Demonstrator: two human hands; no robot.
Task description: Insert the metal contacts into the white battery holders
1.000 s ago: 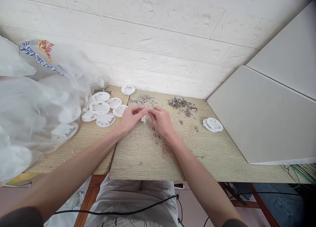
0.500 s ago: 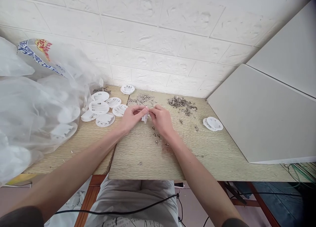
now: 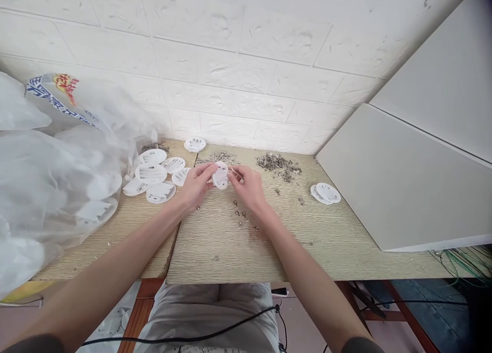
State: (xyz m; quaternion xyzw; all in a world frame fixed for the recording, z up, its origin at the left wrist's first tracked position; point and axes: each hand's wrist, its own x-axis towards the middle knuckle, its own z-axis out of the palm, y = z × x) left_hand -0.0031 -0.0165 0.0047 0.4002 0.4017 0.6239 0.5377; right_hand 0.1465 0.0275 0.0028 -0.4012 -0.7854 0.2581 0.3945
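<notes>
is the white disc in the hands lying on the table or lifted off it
Lifted: the white disc is pinched by the left hand, its round face toward the camera, above the table.

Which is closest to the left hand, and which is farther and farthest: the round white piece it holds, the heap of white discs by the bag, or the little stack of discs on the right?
1. Round white piece: in the left hand.
2. Heap of white discs: just left of that hand, beside the plastic bag.
3. Small stack of discs: far right, past the right hand, near the grey panel.
</notes>
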